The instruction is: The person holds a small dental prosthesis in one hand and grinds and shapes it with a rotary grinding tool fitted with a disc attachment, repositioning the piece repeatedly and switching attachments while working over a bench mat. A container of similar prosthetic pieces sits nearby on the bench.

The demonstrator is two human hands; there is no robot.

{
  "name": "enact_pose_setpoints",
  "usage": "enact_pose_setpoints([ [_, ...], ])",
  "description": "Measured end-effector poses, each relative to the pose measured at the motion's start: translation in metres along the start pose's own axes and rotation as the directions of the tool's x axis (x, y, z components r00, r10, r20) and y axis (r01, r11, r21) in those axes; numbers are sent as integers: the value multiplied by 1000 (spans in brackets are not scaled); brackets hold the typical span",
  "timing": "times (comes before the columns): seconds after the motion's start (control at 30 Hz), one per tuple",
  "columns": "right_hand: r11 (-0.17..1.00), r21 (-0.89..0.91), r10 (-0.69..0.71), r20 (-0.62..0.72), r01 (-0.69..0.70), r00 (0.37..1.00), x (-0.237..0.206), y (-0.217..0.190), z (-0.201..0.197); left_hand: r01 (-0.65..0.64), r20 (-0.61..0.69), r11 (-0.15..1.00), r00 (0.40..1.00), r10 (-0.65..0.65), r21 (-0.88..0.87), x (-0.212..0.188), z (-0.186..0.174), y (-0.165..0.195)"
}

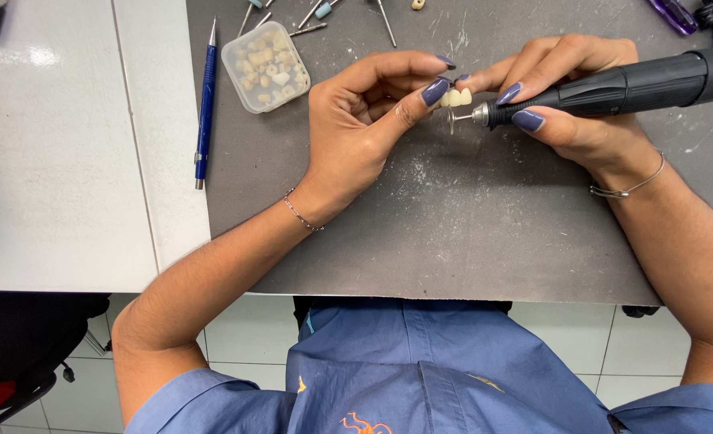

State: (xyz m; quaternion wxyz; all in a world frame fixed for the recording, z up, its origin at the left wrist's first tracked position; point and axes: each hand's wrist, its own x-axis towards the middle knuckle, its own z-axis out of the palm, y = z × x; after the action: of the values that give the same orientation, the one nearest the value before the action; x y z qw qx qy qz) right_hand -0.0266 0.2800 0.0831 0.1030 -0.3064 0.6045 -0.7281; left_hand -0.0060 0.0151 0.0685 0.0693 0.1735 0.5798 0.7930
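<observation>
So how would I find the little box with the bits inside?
Look at the dark grey mat on the white table. Near its top left corner, beside the blue pen and left of the left hand, sits the small clear plastic box. It alone is see-through, full of pale tooth-like pieces.

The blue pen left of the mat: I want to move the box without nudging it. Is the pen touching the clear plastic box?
Apart. The head view shows the blue pen lying along the mat's left edge, with bare grey mat between it and the clear plastic box.
</observation>
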Motion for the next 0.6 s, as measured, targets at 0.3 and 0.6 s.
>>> enact_pose_setpoints([
  [0.3, 999, -46, -14, 11, 14, 1000, -1, 3, -3, 8, -7, 1000, 1000, -8, -18, -1, 0, -2],
  [0.6, 1000, 7, 5, 7, -5, 1000, -1, -4, 1, 30, -25, 999, 999, -31, -44, 0, 0, -2],
])
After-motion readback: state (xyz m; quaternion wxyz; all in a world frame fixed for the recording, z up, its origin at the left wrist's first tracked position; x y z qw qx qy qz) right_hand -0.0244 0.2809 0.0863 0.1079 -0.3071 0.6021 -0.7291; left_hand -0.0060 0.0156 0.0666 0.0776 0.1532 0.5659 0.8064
